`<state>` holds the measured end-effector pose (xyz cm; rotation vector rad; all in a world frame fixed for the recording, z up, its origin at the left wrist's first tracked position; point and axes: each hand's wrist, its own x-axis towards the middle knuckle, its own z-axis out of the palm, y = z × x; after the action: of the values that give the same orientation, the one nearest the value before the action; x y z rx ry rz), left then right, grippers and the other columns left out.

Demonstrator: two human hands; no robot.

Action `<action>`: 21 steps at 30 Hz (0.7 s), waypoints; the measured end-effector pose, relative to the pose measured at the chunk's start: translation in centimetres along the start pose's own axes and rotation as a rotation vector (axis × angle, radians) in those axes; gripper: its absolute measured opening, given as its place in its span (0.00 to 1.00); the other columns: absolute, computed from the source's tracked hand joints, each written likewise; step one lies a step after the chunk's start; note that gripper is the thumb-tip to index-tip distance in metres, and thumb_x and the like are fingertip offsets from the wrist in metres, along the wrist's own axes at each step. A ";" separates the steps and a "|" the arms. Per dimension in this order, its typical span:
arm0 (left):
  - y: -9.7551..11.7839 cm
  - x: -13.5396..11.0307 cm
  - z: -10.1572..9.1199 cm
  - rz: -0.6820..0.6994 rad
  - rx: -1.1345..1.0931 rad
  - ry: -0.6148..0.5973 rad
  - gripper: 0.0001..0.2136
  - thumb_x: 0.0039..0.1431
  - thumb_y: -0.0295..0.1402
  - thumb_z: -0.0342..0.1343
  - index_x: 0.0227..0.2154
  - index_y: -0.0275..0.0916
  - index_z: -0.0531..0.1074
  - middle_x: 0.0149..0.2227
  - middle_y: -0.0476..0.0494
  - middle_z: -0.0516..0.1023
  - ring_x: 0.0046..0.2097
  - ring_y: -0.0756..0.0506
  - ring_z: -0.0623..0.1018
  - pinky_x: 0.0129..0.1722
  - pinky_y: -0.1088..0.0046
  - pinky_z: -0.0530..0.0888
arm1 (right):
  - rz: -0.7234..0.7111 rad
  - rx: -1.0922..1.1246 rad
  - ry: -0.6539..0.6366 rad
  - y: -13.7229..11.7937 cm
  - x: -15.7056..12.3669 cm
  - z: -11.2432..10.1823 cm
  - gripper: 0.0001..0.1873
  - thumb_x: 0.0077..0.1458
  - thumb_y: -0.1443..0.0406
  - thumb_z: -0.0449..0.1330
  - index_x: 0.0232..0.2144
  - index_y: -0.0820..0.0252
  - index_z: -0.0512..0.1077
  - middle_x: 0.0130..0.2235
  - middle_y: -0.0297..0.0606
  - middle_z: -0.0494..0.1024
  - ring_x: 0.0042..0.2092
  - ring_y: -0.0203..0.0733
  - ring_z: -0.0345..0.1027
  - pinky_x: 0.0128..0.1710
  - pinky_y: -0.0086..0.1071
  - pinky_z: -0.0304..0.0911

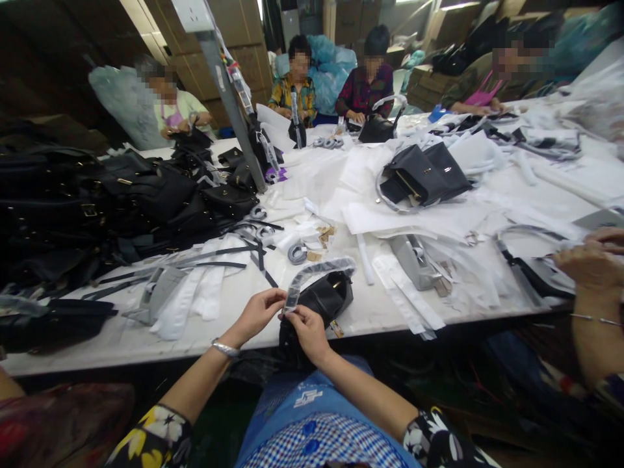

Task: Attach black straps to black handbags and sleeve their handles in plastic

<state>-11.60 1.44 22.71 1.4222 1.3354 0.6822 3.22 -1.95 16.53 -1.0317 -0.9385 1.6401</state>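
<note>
A small black handbag (pixel 325 296) lies at the table's front edge, just before me. Its arched handle (pixel 316 268) is wrapped in clear plastic film. My left hand (pixel 263 311) pinches the handle's lower left end from the left side. From the right, my right hand (pixel 308 330) closes its fingers on the same end, close to my left fingertips. What exactly lies between the fingertips is too small to make out. A small tag (pixel 336 329) sticks out below the bag's right side.
Black bags (pixel 146 188) are heaped at the left. Another black handbag (pixel 426 175) lies on white paper farther back. Rolled straps (pixel 297 253) and white strips (pixel 404 292) are strewn about. A metal post (pixel 234 97) rises mid-left. A co-worker's hands (pixel 589 260) are at the right; several people sit opposite.
</note>
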 end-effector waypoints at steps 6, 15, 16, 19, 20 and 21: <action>0.0 -0.7 -0.6 -0.076 0.016 -0.001 0.20 0.60 0.46 0.54 0.47 0.37 0.75 0.47 0.39 0.80 0.50 0.39 0.76 0.51 0.64 0.72 | 0.039 -0.124 0.080 -0.4 -0.1 0.2 0.17 0.51 0.58 0.64 0.40 0.60 0.69 0.23 0.30 0.78 0.26 0.40 0.70 0.27 0.29 0.62; -0.7 -1.1 0.6 -0.112 -0.196 0.088 0.22 0.55 0.43 0.62 0.49 0.35 0.74 0.49 0.38 0.79 0.50 0.37 0.77 0.52 0.61 0.73 | -0.003 0.089 -0.003 -3.8 1.2 -3.8 0.19 0.50 0.59 0.66 0.44 0.57 0.71 0.48 0.41 0.77 0.51 0.46 0.72 0.55 0.40 0.63; -1.0 -1.4 0.6 -0.118 -0.201 0.083 0.23 0.55 0.43 0.61 0.50 0.35 0.74 0.49 0.38 0.79 0.51 0.37 0.77 0.52 0.61 0.73 | -0.003 0.184 0.032 -4.6 1.7 -4.3 0.19 0.53 0.57 0.65 0.46 0.56 0.70 0.51 0.42 0.76 0.53 0.46 0.70 0.57 0.41 0.62; -2.3 -2.6 0.6 -0.114 -0.159 0.023 0.22 0.57 0.44 0.59 0.51 0.37 0.74 0.50 0.40 0.79 0.51 0.37 0.77 0.53 0.61 0.73 | -0.024 0.442 0.105 -7.3 3.4 -5.2 0.18 0.58 0.54 0.59 0.46 0.57 0.71 0.52 0.43 0.75 0.56 0.47 0.68 0.59 0.44 0.59; -2.8 -3.0 0.6 -0.110 -0.119 0.005 0.21 0.56 0.44 0.60 0.50 0.37 0.75 0.50 0.40 0.79 0.51 0.37 0.77 0.53 0.60 0.72 | -0.033 0.496 0.134 -8.2 4.0 -5.4 0.18 0.59 0.53 0.58 0.45 0.59 0.71 0.51 0.44 0.76 0.56 0.48 0.68 0.59 0.45 0.59; -3.4 -3.4 0.7 -0.106 -0.070 -0.007 0.20 0.56 0.43 0.60 0.48 0.38 0.76 0.49 0.41 0.80 0.52 0.37 0.77 0.54 0.59 0.71 | -0.035 0.533 0.161 -9.0 4.6 -5.5 0.17 0.59 0.53 0.58 0.44 0.60 0.72 0.50 0.45 0.77 0.55 0.48 0.69 0.60 0.45 0.59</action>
<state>-12.98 -2.50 20.16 1.2872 1.3583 0.6472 10.22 5.40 21.90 -0.7561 -0.3746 1.6262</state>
